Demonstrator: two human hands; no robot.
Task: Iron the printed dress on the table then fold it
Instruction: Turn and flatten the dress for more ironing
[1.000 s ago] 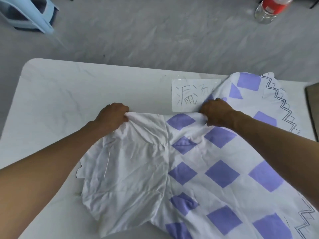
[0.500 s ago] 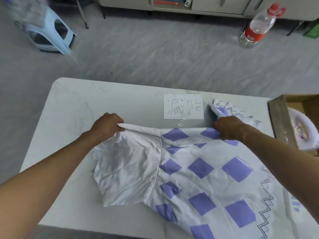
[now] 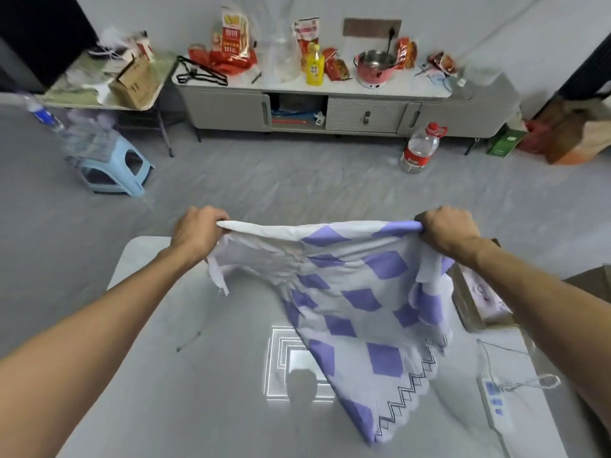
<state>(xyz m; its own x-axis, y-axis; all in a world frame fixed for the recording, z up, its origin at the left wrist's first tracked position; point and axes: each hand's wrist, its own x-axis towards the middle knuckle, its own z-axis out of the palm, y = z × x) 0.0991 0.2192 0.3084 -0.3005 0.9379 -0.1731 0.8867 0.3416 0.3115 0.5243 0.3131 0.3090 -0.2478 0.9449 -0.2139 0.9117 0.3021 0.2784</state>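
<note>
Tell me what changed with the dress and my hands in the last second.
The left hand and right hand raised the dress off the table and moved apart. It lay crumpled on the tabletop before; now it hangs stretched between them, hem trailing low. Nothing was let go: each hand grips the same top edge, left on white cloth, right on the print.
</note>
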